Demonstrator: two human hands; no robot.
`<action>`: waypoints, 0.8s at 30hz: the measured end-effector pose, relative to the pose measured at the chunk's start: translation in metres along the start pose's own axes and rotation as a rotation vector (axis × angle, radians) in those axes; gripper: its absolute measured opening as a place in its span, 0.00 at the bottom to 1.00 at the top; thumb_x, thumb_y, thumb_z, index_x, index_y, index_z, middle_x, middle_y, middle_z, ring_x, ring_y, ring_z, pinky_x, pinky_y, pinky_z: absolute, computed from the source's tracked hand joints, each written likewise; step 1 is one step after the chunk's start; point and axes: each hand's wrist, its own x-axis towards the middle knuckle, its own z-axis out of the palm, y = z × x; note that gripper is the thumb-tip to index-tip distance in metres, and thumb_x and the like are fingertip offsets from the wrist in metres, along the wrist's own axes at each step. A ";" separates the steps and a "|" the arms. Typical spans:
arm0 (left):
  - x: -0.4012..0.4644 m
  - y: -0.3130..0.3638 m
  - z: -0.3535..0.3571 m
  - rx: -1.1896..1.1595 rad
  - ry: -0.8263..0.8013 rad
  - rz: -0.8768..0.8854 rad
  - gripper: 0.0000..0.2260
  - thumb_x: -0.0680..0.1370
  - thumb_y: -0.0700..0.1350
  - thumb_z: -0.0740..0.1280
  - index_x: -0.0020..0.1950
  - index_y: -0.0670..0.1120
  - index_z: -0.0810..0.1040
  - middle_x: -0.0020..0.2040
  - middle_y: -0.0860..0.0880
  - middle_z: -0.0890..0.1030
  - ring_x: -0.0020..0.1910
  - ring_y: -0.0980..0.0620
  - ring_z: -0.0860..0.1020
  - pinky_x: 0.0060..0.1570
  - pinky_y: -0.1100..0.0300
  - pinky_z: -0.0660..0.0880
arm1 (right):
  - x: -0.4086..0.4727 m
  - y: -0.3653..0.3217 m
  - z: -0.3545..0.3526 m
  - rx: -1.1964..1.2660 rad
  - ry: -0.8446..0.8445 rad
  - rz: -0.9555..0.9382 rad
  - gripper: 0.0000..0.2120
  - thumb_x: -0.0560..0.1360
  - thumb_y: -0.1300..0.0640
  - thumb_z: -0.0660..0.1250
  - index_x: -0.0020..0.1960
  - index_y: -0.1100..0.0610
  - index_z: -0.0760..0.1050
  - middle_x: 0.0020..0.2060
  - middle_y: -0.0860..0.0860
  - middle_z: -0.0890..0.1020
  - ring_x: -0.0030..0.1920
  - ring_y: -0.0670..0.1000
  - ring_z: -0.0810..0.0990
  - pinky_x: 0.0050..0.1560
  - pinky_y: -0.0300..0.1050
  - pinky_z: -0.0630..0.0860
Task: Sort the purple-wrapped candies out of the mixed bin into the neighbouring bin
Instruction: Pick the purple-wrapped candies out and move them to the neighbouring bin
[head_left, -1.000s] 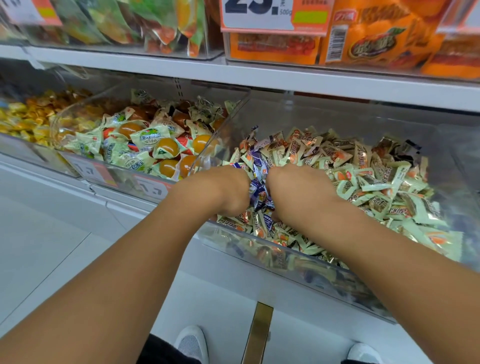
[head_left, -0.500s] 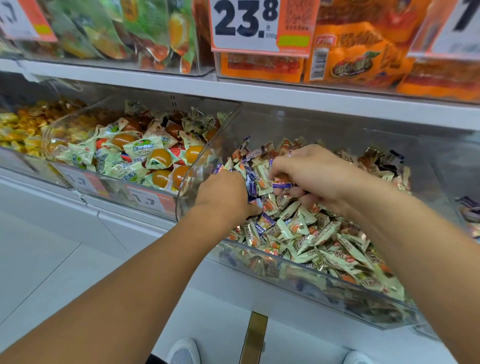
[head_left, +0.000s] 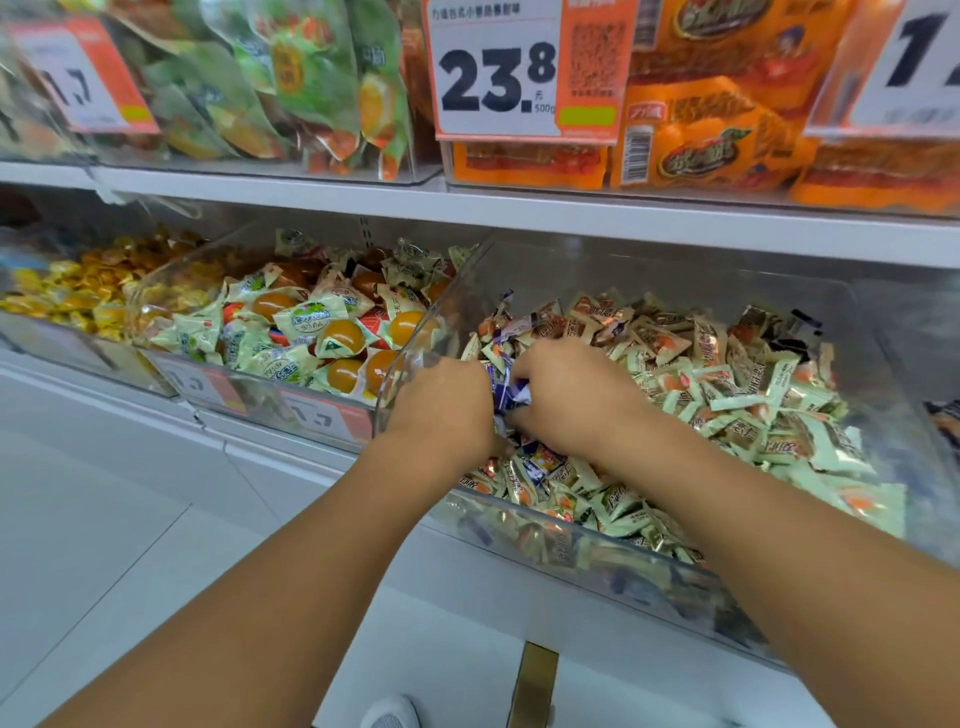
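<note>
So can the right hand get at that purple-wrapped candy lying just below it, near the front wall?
Probably yes: the purple-wrapped candy lies on top of the pile, uncovered, just below the right hand, though that hand looks busy gathering others.

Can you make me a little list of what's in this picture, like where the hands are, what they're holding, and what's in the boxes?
place: shop shelf with clear candy bins
mixed bin: pale green and tan wrapped candies, a few purple ones at its left end
purple candies: bunched between the two hands
left hand: in the mixed bin, curled around purple candies
right hand: in the mixed bin, fingers curled on the same bunch
neighbouring bin: orange jellies in green-white wrappers
price sign: reads 23.8
</note>
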 end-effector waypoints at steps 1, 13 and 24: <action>0.000 0.000 0.000 0.001 0.004 0.004 0.18 0.70 0.54 0.78 0.37 0.46 0.71 0.38 0.47 0.76 0.37 0.46 0.74 0.34 0.56 0.68 | -0.001 0.002 -0.006 0.063 -0.039 -0.001 0.06 0.72 0.58 0.73 0.39 0.56 0.77 0.33 0.53 0.78 0.36 0.55 0.78 0.33 0.46 0.74; -0.031 0.037 -0.051 -1.124 -0.493 0.125 0.14 0.80 0.54 0.67 0.42 0.44 0.74 0.34 0.47 0.72 0.25 0.55 0.63 0.21 0.63 0.60 | -0.102 0.066 -0.117 1.048 -0.553 0.177 0.10 0.73 0.54 0.71 0.47 0.59 0.75 0.34 0.59 0.75 0.22 0.45 0.64 0.18 0.32 0.59; -0.035 0.239 -0.075 -0.897 -0.545 0.394 0.13 0.78 0.55 0.70 0.46 0.44 0.77 0.34 0.48 0.72 0.25 0.54 0.67 0.22 0.64 0.66 | -0.200 0.214 -0.148 1.124 -0.201 0.803 0.14 0.77 0.54 0.70 0.60 0.57 0.75 0.48 0.55 0.77 0.44 0.58 0.86 0.34 0.45 0.83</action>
